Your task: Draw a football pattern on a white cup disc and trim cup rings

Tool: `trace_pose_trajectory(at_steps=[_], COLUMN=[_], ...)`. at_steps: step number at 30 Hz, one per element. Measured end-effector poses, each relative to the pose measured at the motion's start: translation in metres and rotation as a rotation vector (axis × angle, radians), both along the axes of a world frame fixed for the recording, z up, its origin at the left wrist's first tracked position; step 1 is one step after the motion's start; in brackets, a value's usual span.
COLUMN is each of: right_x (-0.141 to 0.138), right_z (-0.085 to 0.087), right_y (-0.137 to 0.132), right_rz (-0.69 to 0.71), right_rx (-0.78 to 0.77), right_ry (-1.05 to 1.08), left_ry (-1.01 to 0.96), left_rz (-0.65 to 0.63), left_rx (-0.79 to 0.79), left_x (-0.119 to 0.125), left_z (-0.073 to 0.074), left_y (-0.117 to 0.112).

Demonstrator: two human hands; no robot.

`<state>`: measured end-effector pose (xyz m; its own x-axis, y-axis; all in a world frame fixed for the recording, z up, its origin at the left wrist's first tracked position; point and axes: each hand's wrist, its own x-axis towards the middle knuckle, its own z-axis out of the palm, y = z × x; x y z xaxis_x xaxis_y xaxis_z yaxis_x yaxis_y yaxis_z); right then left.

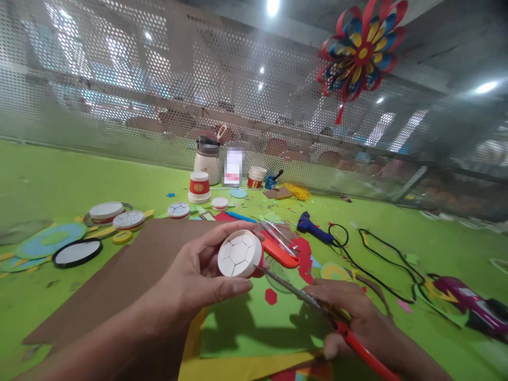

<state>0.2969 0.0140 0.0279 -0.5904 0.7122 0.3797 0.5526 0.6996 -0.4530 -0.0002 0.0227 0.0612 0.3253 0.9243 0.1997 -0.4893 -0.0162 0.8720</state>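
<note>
My left hand (190,280) grips a small round white piece (238,253) with a red side, its face turned toward me and marked with black soccer-ball lines. In my right hand (357,312) is a pair of scissors (296,291) with red handles. The tips of the blades reach the right edge of the round piece; whether they touch it I cannot tell. Below the blades a red paper hexagon (271,296) lies on a green sheet (238,333). Behind my left hand is an orange utility knife (280,253).
Brown card (130,275) lies at left, near more round pieces (129,219) and a black-rimmed disc (77,253). A blue glue gun (315,227) trails a black cord at right. Farther back stand a kettle (207,161) and paper cups (256,177). A purple tool (470,304) lies far right.
</note>
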Motion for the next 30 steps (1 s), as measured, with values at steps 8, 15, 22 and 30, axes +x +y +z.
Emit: trace_pose_trajectory(at_steps=[8,15,22,30], right_x=[0.003,0.003,0.003,0.002], right_z=[-0.004,-0.004,-0.004,-0.004], right_y=[0.0,-0.001,-0.001,-0.001], right_rz=[0.016,0.006,0.012,0.038], right_rx=[-0.082,-0.075,-0.109,-0.092], right_ry=[0.027,0.024,0.021,0.036], left_ry=[0.03,0.023,-0.009,-0.051], left_rz=[-0.067,-0.06,0.001,-0.064], left_rx=[0.071,0.011,-0.094,-0.059], left_x=[-0.005,-0.003,0.003,0.0], left_z=[-0.012,-0.011,0.0,-0.008], left_y=[0.009,0.008,-0.002,0.006])
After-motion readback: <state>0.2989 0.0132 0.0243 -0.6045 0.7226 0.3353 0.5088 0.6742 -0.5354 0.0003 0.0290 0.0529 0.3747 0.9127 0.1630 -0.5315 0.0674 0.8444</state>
